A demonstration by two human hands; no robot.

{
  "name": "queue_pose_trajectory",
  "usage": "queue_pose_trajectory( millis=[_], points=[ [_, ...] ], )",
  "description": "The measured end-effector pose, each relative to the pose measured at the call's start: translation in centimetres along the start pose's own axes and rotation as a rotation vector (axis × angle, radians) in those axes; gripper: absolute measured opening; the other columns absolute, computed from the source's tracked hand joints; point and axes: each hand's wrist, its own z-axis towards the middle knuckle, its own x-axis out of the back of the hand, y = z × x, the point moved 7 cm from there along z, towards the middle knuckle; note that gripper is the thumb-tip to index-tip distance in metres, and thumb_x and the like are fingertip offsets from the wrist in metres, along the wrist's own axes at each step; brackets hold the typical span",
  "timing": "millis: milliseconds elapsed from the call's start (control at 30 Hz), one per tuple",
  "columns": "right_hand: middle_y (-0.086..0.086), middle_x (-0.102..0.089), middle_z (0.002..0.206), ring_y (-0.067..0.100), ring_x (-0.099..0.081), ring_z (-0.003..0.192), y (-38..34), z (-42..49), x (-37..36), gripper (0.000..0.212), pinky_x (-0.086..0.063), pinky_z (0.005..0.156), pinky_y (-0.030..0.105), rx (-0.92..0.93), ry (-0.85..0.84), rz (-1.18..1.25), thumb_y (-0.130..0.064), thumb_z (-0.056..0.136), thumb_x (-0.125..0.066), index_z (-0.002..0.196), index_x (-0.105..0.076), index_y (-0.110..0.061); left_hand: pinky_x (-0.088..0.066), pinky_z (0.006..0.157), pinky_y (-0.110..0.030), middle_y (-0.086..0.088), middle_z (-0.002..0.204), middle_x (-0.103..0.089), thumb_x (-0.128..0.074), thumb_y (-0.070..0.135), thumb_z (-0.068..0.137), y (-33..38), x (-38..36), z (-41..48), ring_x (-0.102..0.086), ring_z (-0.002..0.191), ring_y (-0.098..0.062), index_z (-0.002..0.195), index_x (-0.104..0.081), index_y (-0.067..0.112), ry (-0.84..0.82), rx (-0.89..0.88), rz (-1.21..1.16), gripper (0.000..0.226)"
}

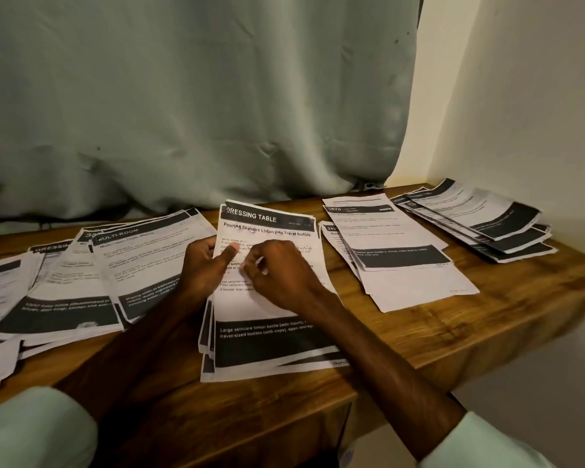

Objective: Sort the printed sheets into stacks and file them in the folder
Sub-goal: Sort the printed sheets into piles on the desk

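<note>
Head view: the central stack [237, 369] at the table's [419, 332] front edge is gripped by the left hand [201, 268]; its top sheet [267, 228] is pinched by the right hand [281, 278].

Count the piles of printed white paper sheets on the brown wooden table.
4 piles of printed white sheets: loose left spread, centre pile touched by the left hand and right hand, right-of-centre pile, fanned far-right corner pile. The left spread may hide separate piles.

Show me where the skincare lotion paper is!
In the head view, the lotion paper tops the middle stack on the table, under the left hand and right hand, with spread-out sheets to its left and another pile to its right.
</note>
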Motion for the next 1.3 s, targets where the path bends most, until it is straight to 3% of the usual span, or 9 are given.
queue_pose_trajectory(
  millis=[133,233,333,500,667,800,900,1067,1300],
  points=[
    [0.003,-0.075,0.098,0.017,-0.070,0.088,4.2,0.0,5.2,0.007,-0.058,0.074,0.029,-0.184,0.146,-0.138,-0.015,0.094,-0.070,0.098,-0.075,-0.013,-0.061,0.067,-0.026,0.002,0.102,-0.075,-0.065,0.019,0.098,0.5,0.1,-0.2,-0.075,0.082,-0.011,0.118,-0.069,0.014,0.037,-0.033,0.055,0.020],
    [0.007,-0.073,0.111,0.025,-0.068,0.102,8.2,-0.2,9.3,0.019,-0.057,0.085,0.036,-0.427,0.296,-0.332,-0.022,0.093,-0.073,0.111,-0.073,-0.014,-0.063,0.077,-0.033,-0.001,0.109,-0.075,-0.065,0.020,0.099,0.7,0.4,-0.4,-0.075,0.089,-0.012,0.120,-0.069,0.013,0.059,-0.075,0.058,0.022],
    [0.012,-0.063,0.130,0.031,-0.056,0.122,11.8,-0.7,10.4,0.042,-0.048,0.098,0.041,-0.613,0.177,-0.431,-0.034,0.095,-0.070,0.129,-0.061,-0.011,-0.062,0.081,-0.038,-0.004,0.114,-0.074,-0.066,0.019,0.099,0.7,0.6,-0.3,-0.074,0.095,-0.017,0.124,-0.067,0.011,0.090,-0.080,0.048,0.026],
    [0.014,-0.059,0.136,0.032,-0.056,0.125,14.6,-1.6,8.9,0.047,-0.048,0.101,0.041,-0.668,0.041,-0.512,-0.029,0.094,-0.071,0.133,-0.053,-0.010,-0.061,0.081,-0.035,-0.004,0.119,-0.072,-0.066,0.019,0.098,0.8,0.5,-0.3,-0.072,0.098,-0.016,0.127,-0.065,0.012,0.093,-0.095,0.052,0.029],
    [0.013,-0.058,0.136,0.031,-0.057,0.125,14.6,-1.2,9.2,0.052,-0.047,0.102,0.040,-0.655,0.068,-0.562,-0.031,0.092,-0.073,0.135,-0.051,-0.010,-0.060,0.076,-0.030,-0.004,0.119,-0.073,-0.066,0.019,0.098,0.7,0.5,-0.3,-0.072,0.095,-0.011,0.127,-0.065,0.013,0.095,-0.090,0.041,0.029],
    [0.013,-0.062,0.132,0.033,-0.059,0.121,14.3,-0.7,10.2,0.047,-0.048,0.101,0.040,-0.685,0.137,-0.539,-0.029,0.092,-0.074,0.131,-0.056,-0.010,-0.062,0.082,-0.038,-0.008,0.122,-0.072,-0.067,0.020,0.098,0.5,0.5,-0.1,-0.072,0.099,-0.016,0.128,-0.063,0.013,0.102,-0.086,0.062,0.032],
    [0.012,-0.068,0.125,0.031,-0.064,0.113,11.9,-0.3,10.8,0.036,-0.051,0.096,0.039,-0.624,0.220,-0.508,-0.030,0.097,-0.067,0.125,-0.064,-0.009,-0.060,0.086,-0.041,-0.009,0.131,-0.067,-0.069,0.020,0.096,0.4,0.6,0.1,-0.069,0.111,-0.024,0.137,-0.054,0.014,0.129,-0.092,0.076,0.043],
    [0.008,-0.073,0.104,0.029,-0.069,0.094,3.4,-1.0,8.4,0.032,-0.056,0.081,0.040,-0.287,0.311,-0.435,-0.040,0.102,-0.054,0.114,-0.067,-0.013,-0.059,0.091,-0.047,-0.001,0.143,-0.058,-0.073,0.013,0.093,1.1,1.0,-0.2,-0.062,0.124,-0.024,0.146,-0.040,0.030,0.131,-0.194,0.051,0.064],
    [0.008,-0.070,0.112,0.021,-0.067,0.090,-3.2,-2.9,1.0,0.030,-0.055,0.075,0.031,-0.006,0.097,-0.198,-0.035,0.105,-0.052,0.121,-0.061,-0.012,-0.057,0.097,-0.033,0.011,0.138,-0.059,-0.074,0.010,0.091,3.2,0.8,-0.9,-0.057,0.125,0.000,0.137,-0.055,0.019,0.113,-0.389,0.117,0.051]
  ],
)
